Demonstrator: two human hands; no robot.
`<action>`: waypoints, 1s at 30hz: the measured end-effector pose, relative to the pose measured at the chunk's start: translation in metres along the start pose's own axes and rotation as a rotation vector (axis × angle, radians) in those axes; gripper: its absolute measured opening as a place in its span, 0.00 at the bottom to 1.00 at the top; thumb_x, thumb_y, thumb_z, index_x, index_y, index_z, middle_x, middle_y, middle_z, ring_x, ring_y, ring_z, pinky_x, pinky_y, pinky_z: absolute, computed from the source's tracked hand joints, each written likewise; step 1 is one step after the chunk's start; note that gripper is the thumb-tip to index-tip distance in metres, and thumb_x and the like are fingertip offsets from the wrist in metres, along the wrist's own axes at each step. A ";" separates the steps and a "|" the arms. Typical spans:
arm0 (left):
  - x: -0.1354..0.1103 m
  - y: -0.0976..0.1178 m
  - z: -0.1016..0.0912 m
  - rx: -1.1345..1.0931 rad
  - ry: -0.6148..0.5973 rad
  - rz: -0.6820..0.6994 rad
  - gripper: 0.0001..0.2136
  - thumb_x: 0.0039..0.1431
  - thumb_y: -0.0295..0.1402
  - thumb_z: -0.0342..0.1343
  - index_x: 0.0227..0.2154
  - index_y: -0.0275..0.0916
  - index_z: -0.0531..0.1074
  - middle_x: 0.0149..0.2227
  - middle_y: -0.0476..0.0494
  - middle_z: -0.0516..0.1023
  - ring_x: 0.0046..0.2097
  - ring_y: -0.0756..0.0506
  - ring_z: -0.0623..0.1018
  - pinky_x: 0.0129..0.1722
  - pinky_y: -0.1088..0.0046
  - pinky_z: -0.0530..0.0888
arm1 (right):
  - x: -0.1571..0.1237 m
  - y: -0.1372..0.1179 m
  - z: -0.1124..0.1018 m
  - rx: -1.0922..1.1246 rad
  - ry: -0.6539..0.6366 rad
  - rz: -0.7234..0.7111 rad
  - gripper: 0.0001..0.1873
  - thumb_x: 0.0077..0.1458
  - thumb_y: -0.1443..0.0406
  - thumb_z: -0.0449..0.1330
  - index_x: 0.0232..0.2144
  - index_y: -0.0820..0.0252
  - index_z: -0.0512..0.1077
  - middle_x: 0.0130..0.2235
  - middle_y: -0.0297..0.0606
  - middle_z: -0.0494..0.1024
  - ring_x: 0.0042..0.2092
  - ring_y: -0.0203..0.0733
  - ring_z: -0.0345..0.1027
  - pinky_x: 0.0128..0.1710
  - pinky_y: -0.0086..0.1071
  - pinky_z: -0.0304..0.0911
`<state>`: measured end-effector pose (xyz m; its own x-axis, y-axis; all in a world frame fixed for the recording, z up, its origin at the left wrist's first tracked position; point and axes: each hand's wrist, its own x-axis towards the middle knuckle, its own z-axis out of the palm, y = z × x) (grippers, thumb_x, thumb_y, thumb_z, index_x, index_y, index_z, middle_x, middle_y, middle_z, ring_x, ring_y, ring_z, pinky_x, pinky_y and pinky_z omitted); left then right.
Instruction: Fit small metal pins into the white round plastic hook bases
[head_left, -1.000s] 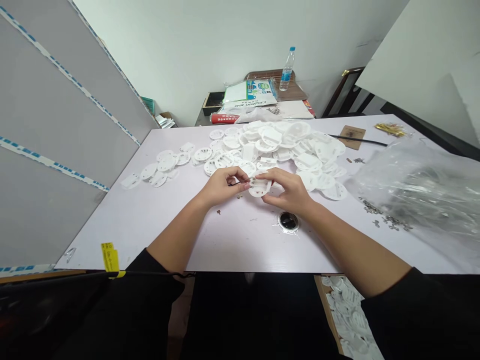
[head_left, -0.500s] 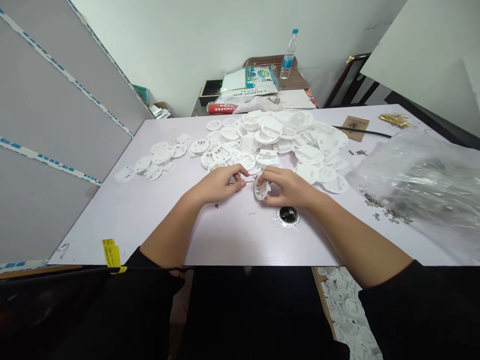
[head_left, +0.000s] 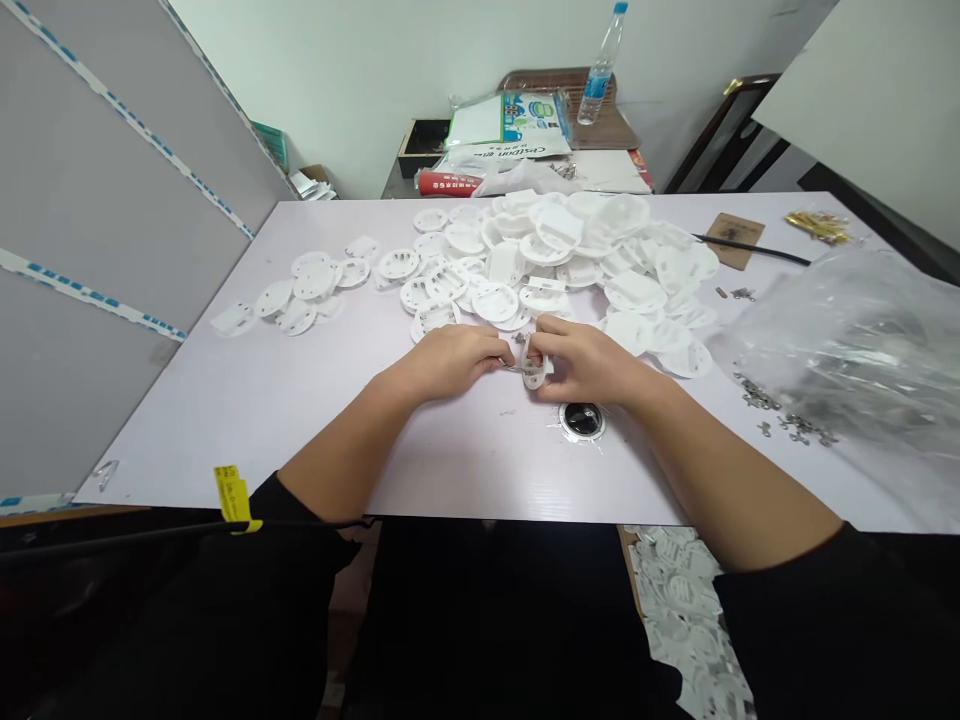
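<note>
Near the middle of the table, my right hand (head_left: 574, 360) pinches a round white plastic disc (head_left: 534, 374), tilted on edge so its slotted face turns left. My left hand (head_left: 469, 358) is closed just left of the disc, with its fingertips close to that face. Between those fingertips is something thin and small that I cannot make out. A few small metal pieces (head_left: 519, 339) lie on the table just behind the fingers. Beyond both hands spreads a heap of similar white discs (head_left: 495, 302).
Left of the heap lies a smaller group of discs (head_left: 297, 318). At right are a clear plastic bag (head_left: 862, 350), loose metal clips (head_left: 799, 428), a black cable (head_left: 757, 248) and a brown card (head_left: 735, 241). A black round table grommet (head_left: 582, 420) sits below my right hand.
My left hand has moved right, bringing its fingertips up to the disc. The disc has turned more edge-on in my right hand. The view has shifted slightly.
</note>
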<state>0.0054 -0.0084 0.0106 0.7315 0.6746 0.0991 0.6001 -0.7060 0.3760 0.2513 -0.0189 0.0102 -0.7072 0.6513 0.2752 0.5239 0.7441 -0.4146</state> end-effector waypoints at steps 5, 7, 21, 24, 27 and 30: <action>0.000 0.001 0.000 -0.005 -0.008 0.007 0.12 0.68 0.32 0.49 0.45 0.44 0.79 0.44 0.50 0.79 0.45 0.47 0.76 0.40 0.70 0.67 | 0.000 0.001 0.001 -0.003 0.011 -0.007 0.10 0.44 0.69 0.62 0.31 0.60 0.66 0.34 0.34 0.64 0.31 0.33 0.57 0.30 0.28 0.53; 0.000 0.001 0.000 -0.007 -0.018 0.013 0.13 0.68 0.32 0.49 0.45 0.44 0.79 0.44 0.49 0.79 0.45 0.47 0.76 0.40 0.70 0.67 | 0.000 0.001 0.001 -0.005 0.012 -0.013 0.10 0.44 0.68 0.62 0.31 0.60 0.66 0.34 0.34 0.64 0.31 0.33 0.57 0.31 0.29 0.53; 0.001 0.000 -0.001 -0.005 -0.009 -0.026 0.14 0.67 0.32 0.49 0.44 0.45 0.80 0.43 0.48 0.79 0.45 0.45 0.76 0.40 0.69 0.67 | 0.001 -0.001 0.002 -0.020 0.011 0.009 0.09 0.44 0.68 0.61 0.31 0.60 0.65 0.34 0.34 0.65 0.30 0.33 0.56 0.29 0.29 0.52; 0.000 -0.001 -0.002 -0.014 0.005 -0.018 0.14 0.67 0.32 0.49 0.45 0.44 0.80 0.44 0.48 0.79 0.45 0.46 0.76 0.41 0.69 0.68 | 0.001 0.000 0.002 -0.015 0.003 0.013 0.09 0.44 0.68 0.61 0.31 0.60 0.66 0.34 0.35 0.65 0.30 0.33 0.57 0.29 0.29 0.53; 0.001 -0.003 -0.001 -0.021 -0.021 -0.003 0.13 0.67 0.32 0.49 0.45 0.45 0.80 0.44 0.49 0.79 0.46 0.46 0.76 0.41 0.69 0.68 | 0.001 0.000 0.003 -0.015 0.006 0.018 0.10 0.44 0.68 0.62 0.31 0.60 0.66 0.34 0.34 0.65 0.30 0.33 0.57 0.29 0.29 0.53; 0.000 -0.003 0.000 -0.018 -0.025 0.000 0.13 0.68 0.32 0.49 0.45 0.45 0.79 0.44 0.49 0.79 0.46 0.46 0.77 0.41 0.69 0.68 | 0.001 -0.001 0.002 -0.018 0.008 0.021 0.10 0.44 0.68 0.62 0.31 0.60 0.66 0.34 0.34 0.65 0.30 0.33 0.57 0.29 0.29 0.52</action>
<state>0.0041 -0.0061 0.0092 0.7395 0.6688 0.0760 0.5944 -0.7019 0.3925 0.2494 -0.0195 0.0088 -0.6921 0.6681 0.2732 0.5475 0.7326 -0.4044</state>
